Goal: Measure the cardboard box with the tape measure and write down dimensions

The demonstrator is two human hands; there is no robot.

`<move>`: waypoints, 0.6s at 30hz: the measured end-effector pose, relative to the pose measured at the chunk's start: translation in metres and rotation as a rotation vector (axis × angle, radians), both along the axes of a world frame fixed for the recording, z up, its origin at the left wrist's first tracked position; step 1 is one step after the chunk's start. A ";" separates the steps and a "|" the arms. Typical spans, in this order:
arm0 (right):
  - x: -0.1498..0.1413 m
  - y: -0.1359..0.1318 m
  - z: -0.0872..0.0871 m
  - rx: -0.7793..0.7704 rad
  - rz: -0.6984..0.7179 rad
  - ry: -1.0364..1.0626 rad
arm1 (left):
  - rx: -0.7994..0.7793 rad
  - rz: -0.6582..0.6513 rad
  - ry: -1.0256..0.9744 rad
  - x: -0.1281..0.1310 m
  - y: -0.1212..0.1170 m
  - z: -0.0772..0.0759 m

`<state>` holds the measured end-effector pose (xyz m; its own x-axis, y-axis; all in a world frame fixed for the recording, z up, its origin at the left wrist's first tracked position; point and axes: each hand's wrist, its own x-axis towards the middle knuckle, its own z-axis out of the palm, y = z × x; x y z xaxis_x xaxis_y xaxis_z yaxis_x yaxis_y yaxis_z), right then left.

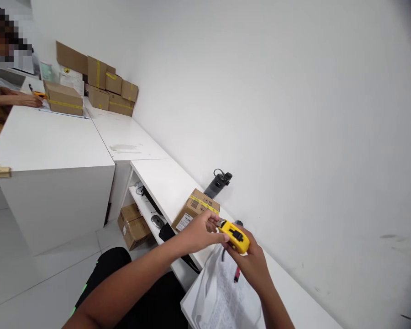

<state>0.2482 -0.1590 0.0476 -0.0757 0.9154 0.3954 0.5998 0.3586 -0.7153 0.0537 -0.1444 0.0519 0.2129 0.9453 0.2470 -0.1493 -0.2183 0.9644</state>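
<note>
My right hand is closed around a yellow tape measure with a black slide on its upper face. At its front end a short bit of metal blade shows. My left hand is closed at that front end, its fingertips on the blade and its thumb against the case. Just beyond my left hand, a small cardboard box with yellow tape and a white label sits on the white shelf top. Below my hands lie printed papers with a red and black pen on them.
A dark water bottle stands behind the box, near the wall. The open shelf below holds a computer mouse; a carton sits on the floor. Far left, a person's hand writes beside a box. Several cartons are stacked behind.
</note>
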 end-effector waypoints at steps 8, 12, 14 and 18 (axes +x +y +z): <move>0.013 0.018 0.019 -0.135 0.173 -0.294 | -0.221 -0.238 0.140 -0.043 0.023 0.005; 0.050 0.038 0.022 -0.175 0.042 -0.237 | -0.220 -0.071 0.129 -0.063 0.064 0.014; 0.072 0.048 0.023 -0.183 -0.012 -0.192 | -0.255 0.032 0.129 -0.075 0.089 0.013; 0.104 0.063 0.021 -0.176 -0.105 -0.160 | -0.371 0.156 0.270 -0.092 0.127 0.004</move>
